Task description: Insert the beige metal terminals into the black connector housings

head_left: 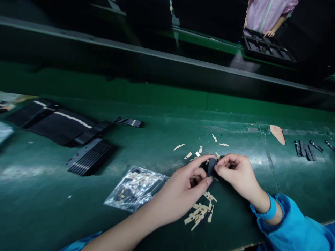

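Between the thumb and forefinger of my left hand point(190, 183) is a small black plastic block point(211, 168), held by its ends. My right hand point(237, 172) is closed, thumb and forefinger pinched against the block's right side. Whatever sits in that pinch is too small to make out. Below the block lies a heap of thin cream-coloured flat strips point(200, 214), partly behind my left wrist. More loose cream strips point(188, 155) are scattered beyond my hands. A clear plastic bag point(136, 186) holding small parts touches my left forearm's outline.
Stacked black slotted parts point(89, 157) lie left, beside black strip bundles point(60, 120). A smaller black stack point(128, 122) sits further back. Several black blocks point(305, 150) lie right, near a tan scrap point(277, 134). Beyond the ledge, a person in pink touches a black compartment tray point(269, 50).
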Demonstrator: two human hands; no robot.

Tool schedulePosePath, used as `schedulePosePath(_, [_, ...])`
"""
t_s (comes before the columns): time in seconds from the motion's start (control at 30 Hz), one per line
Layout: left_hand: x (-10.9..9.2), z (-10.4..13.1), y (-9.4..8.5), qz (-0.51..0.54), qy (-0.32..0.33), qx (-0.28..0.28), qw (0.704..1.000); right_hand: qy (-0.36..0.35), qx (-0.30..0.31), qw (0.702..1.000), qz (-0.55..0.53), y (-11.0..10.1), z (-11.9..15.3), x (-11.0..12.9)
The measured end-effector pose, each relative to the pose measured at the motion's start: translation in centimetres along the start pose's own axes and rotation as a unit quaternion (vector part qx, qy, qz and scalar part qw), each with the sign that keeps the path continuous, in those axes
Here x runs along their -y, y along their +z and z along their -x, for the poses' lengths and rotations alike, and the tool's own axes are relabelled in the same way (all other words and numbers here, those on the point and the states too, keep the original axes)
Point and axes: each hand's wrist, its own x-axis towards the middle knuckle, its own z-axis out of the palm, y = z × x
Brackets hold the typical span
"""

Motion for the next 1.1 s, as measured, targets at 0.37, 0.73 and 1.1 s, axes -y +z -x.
schedulePosePath(0.37, [-0.1,0.0,-0.1,-0.002,-0.002,-0.002,1.000,0.000,0.027,1.000,-0.001,-0.1,-0.1,-0.3])
schedulePosePath(0.73, [-0.3,0.2,-0.5,-0.002,0.017,0.004,1.000,-0.030,0.106,0.994,-0.013,-1.1,-0.3,0.1])
schedulePosePath(1.1, [0.3,0.2,-0.2,-0.029,0.042,-0.024,0.998,-0.022,0.079,0.996,-0.017,-0.8,0.3,0.4])
